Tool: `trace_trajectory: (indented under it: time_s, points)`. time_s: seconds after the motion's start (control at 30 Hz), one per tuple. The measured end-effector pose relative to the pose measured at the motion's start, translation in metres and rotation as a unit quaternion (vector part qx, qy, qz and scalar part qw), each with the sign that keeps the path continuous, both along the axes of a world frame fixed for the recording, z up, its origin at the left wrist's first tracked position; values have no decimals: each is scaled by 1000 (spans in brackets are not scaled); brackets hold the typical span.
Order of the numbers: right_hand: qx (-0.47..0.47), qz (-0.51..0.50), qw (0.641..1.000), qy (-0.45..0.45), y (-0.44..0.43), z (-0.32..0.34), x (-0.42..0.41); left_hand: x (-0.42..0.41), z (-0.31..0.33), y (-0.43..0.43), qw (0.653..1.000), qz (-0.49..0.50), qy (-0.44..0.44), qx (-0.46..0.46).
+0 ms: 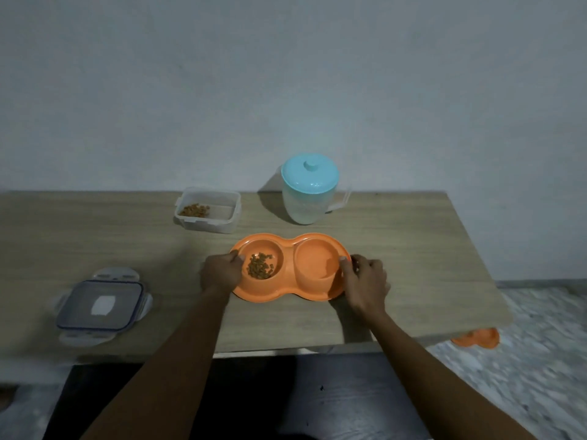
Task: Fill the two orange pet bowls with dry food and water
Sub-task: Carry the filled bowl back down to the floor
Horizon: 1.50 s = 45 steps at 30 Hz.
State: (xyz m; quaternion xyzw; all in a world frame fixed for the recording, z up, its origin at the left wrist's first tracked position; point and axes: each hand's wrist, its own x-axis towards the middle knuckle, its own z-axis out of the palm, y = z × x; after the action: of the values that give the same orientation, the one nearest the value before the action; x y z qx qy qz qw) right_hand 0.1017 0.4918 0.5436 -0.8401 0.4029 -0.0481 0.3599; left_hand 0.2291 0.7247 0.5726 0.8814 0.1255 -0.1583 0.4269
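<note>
Fingers [235,256] of the left hand [222,272] and right hand [365,281] are curling over opposite ends of the bowls [287,293], pinching the rim, which is lying on the worktop [413,249] with its long axis running straight between them, neither hand nearer.

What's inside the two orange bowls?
The left bowl holds a little pile of brown dry food. The right bowl has no food; water is too hard to tell. The left hand and right hand grip the outer rims, hiding them.
</note>
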Motion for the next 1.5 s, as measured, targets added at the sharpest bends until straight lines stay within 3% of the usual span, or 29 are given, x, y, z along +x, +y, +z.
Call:
trace_trajectory:
  time_s: [0.23, 0.33, 0.53, 0.7, 1.03, 1.5]
  points:
    - [88, -100, 991, 35, 28, 13, -3, -7, 8, 0, 1000, -18, -10, 22]
    - [136, -111, 984, 1, 27, 15, -2, -10, 10, 1, 1000, -8, -6, -4]
    - [183, -133, 972, -65, 22, 26, -20, -21, 17, -2, 989, 21, 35, -141]
    - [206, -148, 961, -113, 1, 44, -45, -43, 44, -17, 991, 19, 16, -128]
    - [218, -135, 945, -201, -112, 102, -118, -112, 106, -114, 983, -3, -45, -176]
    - [172, -143, 949, -223, -333, 144, -258, -245, 134, -328, 975, -39, -49, -211]
